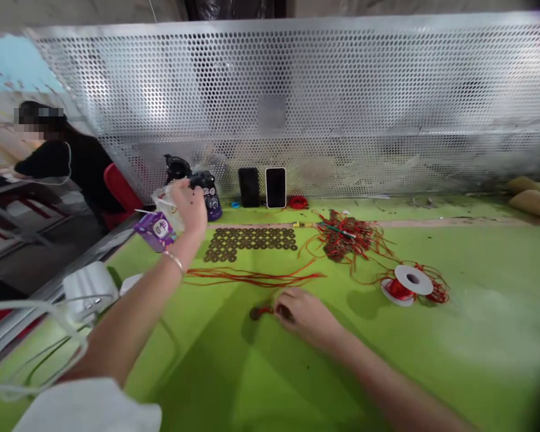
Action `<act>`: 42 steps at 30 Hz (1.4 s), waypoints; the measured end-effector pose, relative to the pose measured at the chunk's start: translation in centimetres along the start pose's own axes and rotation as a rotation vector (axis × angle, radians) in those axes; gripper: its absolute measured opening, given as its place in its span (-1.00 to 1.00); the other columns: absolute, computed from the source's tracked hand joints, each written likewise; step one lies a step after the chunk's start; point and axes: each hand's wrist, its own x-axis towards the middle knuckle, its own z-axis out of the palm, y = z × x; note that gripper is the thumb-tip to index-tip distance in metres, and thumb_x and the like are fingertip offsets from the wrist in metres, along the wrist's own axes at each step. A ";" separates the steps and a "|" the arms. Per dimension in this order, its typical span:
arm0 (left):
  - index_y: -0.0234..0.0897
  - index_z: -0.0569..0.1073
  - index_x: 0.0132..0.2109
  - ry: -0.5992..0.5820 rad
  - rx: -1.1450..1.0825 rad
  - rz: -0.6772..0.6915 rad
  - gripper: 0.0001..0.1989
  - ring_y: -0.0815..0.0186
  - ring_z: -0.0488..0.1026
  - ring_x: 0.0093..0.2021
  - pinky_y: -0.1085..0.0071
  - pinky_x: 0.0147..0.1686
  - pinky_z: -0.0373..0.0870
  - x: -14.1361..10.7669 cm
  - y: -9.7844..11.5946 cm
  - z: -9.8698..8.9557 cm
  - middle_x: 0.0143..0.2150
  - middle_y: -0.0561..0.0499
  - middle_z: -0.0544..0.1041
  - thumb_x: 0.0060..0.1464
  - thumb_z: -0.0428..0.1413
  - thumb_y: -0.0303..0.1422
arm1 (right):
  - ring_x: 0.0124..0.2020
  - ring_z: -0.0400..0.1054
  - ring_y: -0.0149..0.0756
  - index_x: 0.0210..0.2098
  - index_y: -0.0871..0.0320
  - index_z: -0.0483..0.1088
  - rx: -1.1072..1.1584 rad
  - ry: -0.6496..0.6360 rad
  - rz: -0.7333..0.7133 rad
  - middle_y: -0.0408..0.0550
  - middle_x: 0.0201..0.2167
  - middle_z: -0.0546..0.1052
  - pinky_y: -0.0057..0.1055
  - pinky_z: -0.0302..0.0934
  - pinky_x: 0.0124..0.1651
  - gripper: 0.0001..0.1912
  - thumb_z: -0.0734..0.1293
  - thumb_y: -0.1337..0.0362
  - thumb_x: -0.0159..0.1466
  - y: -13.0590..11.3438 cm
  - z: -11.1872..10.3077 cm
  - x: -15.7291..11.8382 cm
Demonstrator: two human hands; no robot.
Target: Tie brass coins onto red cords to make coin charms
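My left hand (pixel 191 207) is stretched out at the back left, fingers apart, in front of a dark bottle with a purple base (pixel 213 207). Whether it touches the bottle I cannot tell. Beside it are a clear plastic bag (pixel 162 197) and a purple packet (pixel 155 231). Low over the green table, my right hand (pixel 303 315) pinches a red cord (pixel 265 309) with a dark round coin (pixel 254 313) at its end. Beyond that hand lie several cut red cords (pixel 252 277). Flat rows of brown coins with holes (pixel 265 238) are laid out behind them.
A tangled pile of corded coins (pixel 348 237) lies at the back right, near a white spool of red cord (pixel 413 280). Two phones (pixel 276 188) lean against the perforated metal panel (pixel 364 90). White cables (pixel 36 354) cross the left side. A person (pixel 76 144) sits beyond.
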 end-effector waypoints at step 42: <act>-0.19 0.51 -0.31 -0.834 -0.027 0.219 -0.93 0.29 0.52 -0.33 0.34 -0.27 0.46 -18.0 4.3 -8.1 -0.34 0.07 0.61 0.07 0.12 -0.38 | -0.50 0.39 -0.42 -0.17 0.13 0.35 0.672 0.362 -0.076 -0.19 -0.54 0.47 -0.48 0.24 -0.36 -0.85 0.18 0.27 0.33 -0.4 -0.9 -1.9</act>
